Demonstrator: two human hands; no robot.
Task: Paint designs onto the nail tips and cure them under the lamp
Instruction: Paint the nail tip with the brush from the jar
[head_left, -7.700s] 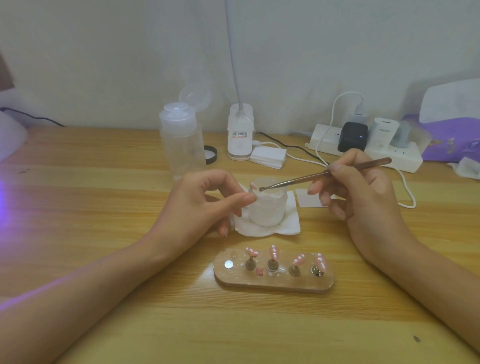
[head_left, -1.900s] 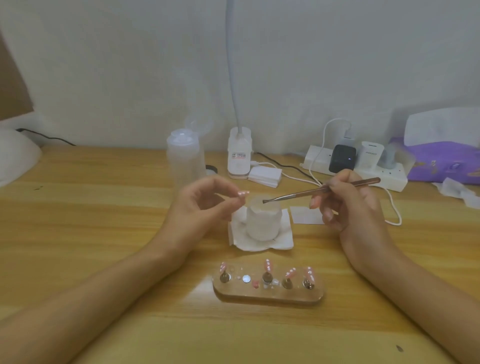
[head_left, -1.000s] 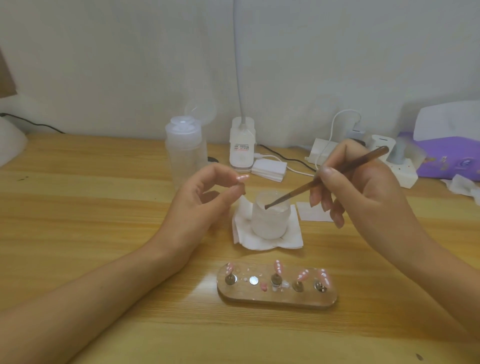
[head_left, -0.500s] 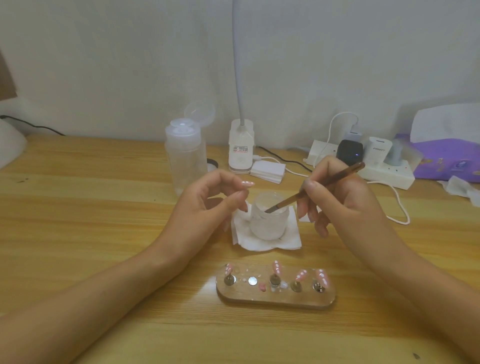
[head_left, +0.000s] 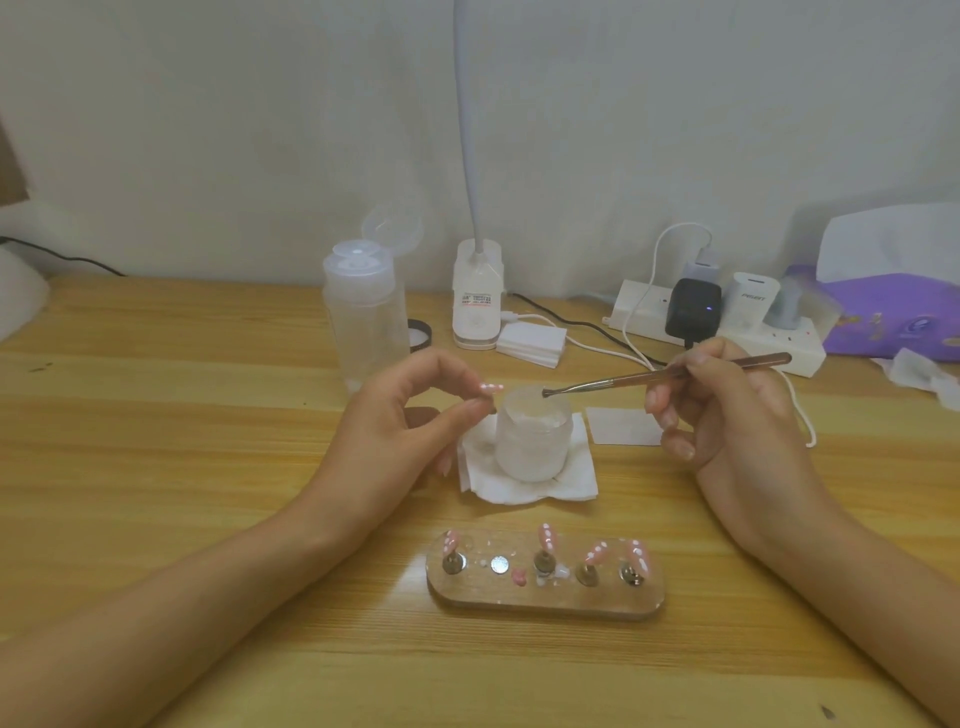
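Head view.
- Left hand (head_left: 400, 415): thumb and forefinger pinch one nail tip (head_left: 491, 386), raised clear for painting.
- Right hand (head_left: 727, 410): grips brush (head_left: 649, 375) pen-fashion, its tip at the frosted jar (head_left: 532, 441) rim, probably loading or wiping.
- Holder (head_left: 545, 597): four tips, on the tabletop (head_left: 208, 415).

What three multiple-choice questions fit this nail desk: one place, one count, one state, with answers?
1. Where is the end of the tool in the right hand? A at the mouth of the frosted jar B on the table C inside a bottle
2. How many nail tips stand on posts of the holder? A two B four C six
3. The left hand is: A flat on the table B pinching a dotted nail tip C empty
Answers: 1 A, its end hangs at the jar rim. 2 B, four pink tips, one post bare. 3 B, thumb and forefinger pinch it.
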